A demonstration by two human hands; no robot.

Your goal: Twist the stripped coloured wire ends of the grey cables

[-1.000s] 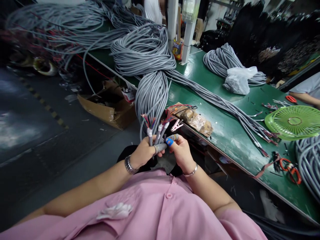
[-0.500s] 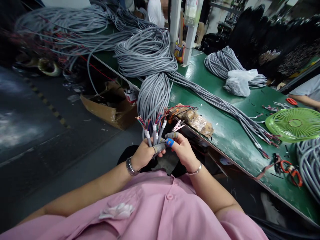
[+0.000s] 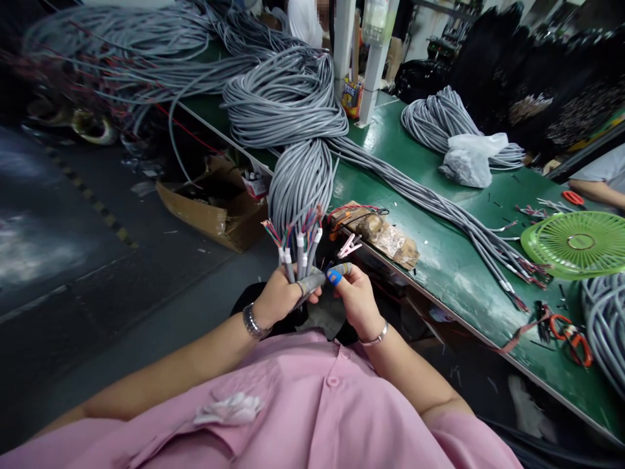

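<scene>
Several grey cables (image 3: 301, 251) stand upright in my left hand (image 3: 283, 294), which is closed around them below their white-wrapped ends. Thin coloured wires (image 3: 308, 225) fan out from the cable tops. Grey coverings wrap fingers on both hands. My right hand (image 3: 359, 294) is close beside the left, its blue-wrapped thumb pressed against the wrapped index finger. What that pinch holds, if anything, is too small to make out. Just beyond it, at the bench edge, is a pink clip (image 3: 349, 245). A large grey cable coil (image 3: 300, 185) hangs over the edge behind the held cables.
On the green bench (image 3: 385, 146) lie more cable coils (image 3: 288, 98), a plastic bag (image 3: 469, 159), a taped cardboard piece (image 3: 383, 236), a green fan (image 3: 579, 242) and orange-handled scissors (image 3: 576, 339). A cardboard box (image 3: 209, 212) sits below at left. Another person's arm (image 3: 598, 192) shows at far right.
My left hand and the cables have shifted slightly left. My right hand has drawn a little away from the left fingers, leaving a small gap.
</scene>
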